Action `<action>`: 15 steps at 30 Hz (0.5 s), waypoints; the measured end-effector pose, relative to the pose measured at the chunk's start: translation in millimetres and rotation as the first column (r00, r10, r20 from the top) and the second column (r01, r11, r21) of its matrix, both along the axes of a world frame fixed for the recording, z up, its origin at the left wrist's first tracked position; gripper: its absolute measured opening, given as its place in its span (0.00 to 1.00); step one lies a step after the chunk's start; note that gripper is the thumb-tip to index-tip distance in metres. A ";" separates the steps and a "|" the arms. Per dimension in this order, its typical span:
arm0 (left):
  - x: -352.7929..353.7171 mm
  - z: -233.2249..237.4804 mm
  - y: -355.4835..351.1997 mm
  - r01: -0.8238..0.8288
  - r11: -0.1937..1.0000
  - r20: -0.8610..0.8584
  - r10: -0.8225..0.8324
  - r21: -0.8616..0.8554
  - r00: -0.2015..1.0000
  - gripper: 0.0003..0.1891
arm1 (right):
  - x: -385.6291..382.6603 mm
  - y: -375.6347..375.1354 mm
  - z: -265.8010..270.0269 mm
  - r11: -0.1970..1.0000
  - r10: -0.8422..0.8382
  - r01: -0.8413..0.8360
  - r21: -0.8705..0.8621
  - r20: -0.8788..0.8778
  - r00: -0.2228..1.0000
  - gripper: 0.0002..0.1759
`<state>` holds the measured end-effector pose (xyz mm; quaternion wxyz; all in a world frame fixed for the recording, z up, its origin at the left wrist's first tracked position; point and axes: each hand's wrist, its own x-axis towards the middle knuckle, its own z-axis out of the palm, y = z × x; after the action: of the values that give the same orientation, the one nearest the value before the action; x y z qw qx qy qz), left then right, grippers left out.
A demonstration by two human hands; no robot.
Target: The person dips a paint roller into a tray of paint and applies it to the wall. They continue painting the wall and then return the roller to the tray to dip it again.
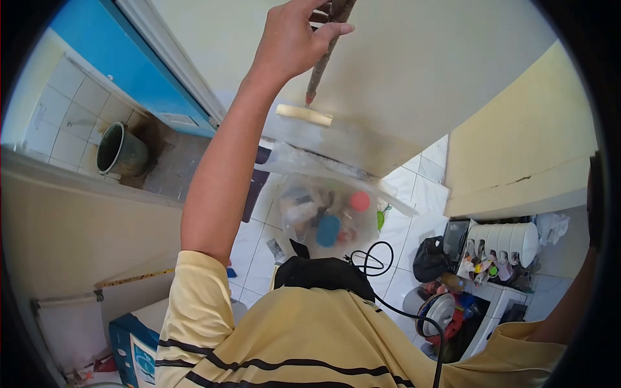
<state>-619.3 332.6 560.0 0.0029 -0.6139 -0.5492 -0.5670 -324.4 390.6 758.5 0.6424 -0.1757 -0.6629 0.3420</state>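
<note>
My left hand is raised in front of me, its fingers closed around the brown pole of a paint roller. At the pole's lower end, the pale yellow roller sleeve lies against the lower part of the wall. Around and below the roller the wall surface looks greyer and patchy. My right arm reaches up along the right edge of the view, and its hand is out of sight.
Below the wall, a clear plastic sheet partly covers things on the tiled floor. A dark bucket stands beyond the blue door at left. At right are a dish rack, a black bag and pots. A black cable hangs before me.
</note>
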 end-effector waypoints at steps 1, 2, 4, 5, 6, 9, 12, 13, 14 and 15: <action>-6.2 -2.1 3.5 0.011 0.999 -0.009 -0.010 0.035 1.000 0.17 | -8.7 1.0 -0.4 1.000 -0.006 0.006 0.003 -0.004 1.000 0.17; -11.4 -1.9 6.8 0.019 0.999 -0.001 -0.019 0.034 1.000 0.17 | -16.2 2.5 0.2 1.000 -0.011 0.011 0.002 -0.001 1.000 0.17; -21.5 -1.8 12.0 0.063 0.997 0.091 -0.059 -0.041 0.994 0.17 | -34.2 5.3 1.8 1.000 -0.014 0.014 0.007 0.013 1.000 0.17; -26.5 -2.8 15.9 0.066 0.997 0.099 -0.062 -0.042 0.993 0.17 | -42.0 6.6 2.6 1.000 -0.013 0.013 0.009 0.015 1.000 0.17; -31.7 -3.7 20.6 0.043 0.999 0.062 -0.043 -0.003 0.997 0.17 | -50.0 8.9 3.4 1.000 -0.012 0.012 0.009 0.022 1.000 0.17; -43.9 -5.4 27.1 0.030 0.998 0.002 -0.030 0.063 1.000 0.16 | -73.2 10.6 4.0 1.000 -0.015 0.014 0.014 0.042 0.999 0.17; -54.7 -12.1 32.4 0.049 0.996 -0.011 -0.049 0.078 0.999 0.15 | -98.6 10.6 5.9 1.000 -0.008 0.006 0.029 0.071 0.997 0.18; -58.8 -15.8 34.5 0.061 0.996 -0.008 -0.060 0.066 0.998 0.14 | -108.1 12.0 8.2 0.999 -0.007 0.004 0.032 0.086 0.996 0.18; -64.5 -23.6 38.5 0.066 0.995 -0.005 -0.066 0.070 0.998 0.14 | -116.8 11.0 8.5 0.999 0.000 -0.003 0.035 0.097 0.995 0.18; -71.0 -35.5 44.4 0.035 0.998 -0.032 -0.034 0.054 0.999 0.15 | -126.3 10.1 9.7 0.999 0.008 -0.012 0.040 0.104 0.995 0.18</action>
<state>-690.3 377.0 524.5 0.0184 -0.6318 -0.5228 -0.5720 -450.7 400.7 768.2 0.6087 -0.1769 -0.7032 0.3221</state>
